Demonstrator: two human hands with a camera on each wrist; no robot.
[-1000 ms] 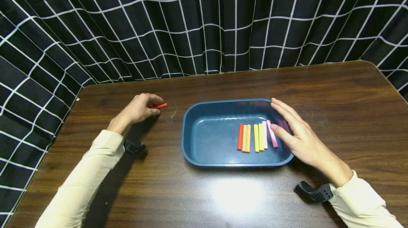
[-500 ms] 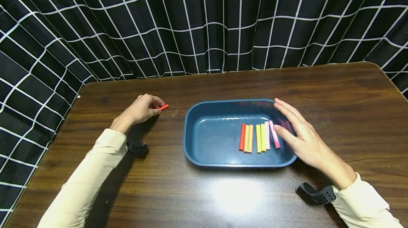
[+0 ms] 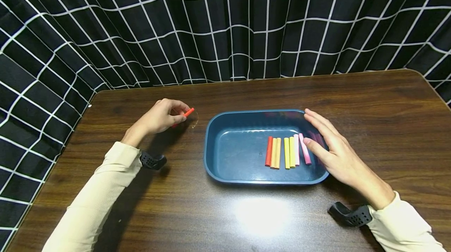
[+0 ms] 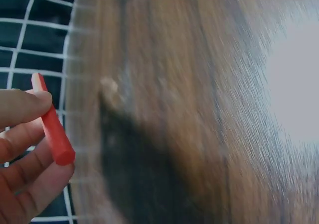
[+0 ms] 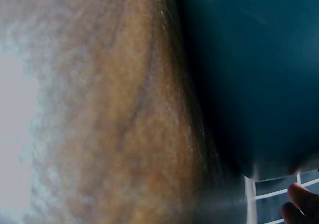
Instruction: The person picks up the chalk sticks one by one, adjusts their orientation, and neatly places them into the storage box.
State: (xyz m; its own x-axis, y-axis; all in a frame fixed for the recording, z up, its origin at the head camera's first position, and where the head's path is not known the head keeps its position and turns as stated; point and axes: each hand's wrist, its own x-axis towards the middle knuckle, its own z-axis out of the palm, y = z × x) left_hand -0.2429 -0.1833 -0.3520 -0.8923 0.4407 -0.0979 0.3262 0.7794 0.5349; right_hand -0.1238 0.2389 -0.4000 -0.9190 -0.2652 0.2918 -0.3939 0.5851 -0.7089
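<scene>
My left hand (image 3: 163,116), at the left of the head view, pinches a red chalk stick (image 3: 189,111) between thumb and fingers, over the tabletop. In the left wrist view the red chalk stick (image 4: 56,134) slants down, its lower end against a fingertip. Part of it is hidden by the thumb. My right hand (image 3: 334,152) lies at the right end of a blue plastic tray (image 3: 229,182), fingers extended along the rim and thumb over the inside. Inside the tray, in its right half, lie chalk sticks: one red (image 3: 269,151), two orange (image 3: 276,153), two yellow (image 3: 289,152) and two pink (image 3: 305,149).
The brown wooden table (image 3: 197,213) reaches back to a black curtain (image 3: 225,29) with a white grid. A thin curved mark (image 3: 195,120) shows on the wood between left hand and tray. Bright light reflects off the table in front of the tray.
My left hand has lifted slightly and tilted the red chalk stick, so more of it shows past the fingers. The right hand stays at the tray; the view has shifted a little.
</scene>
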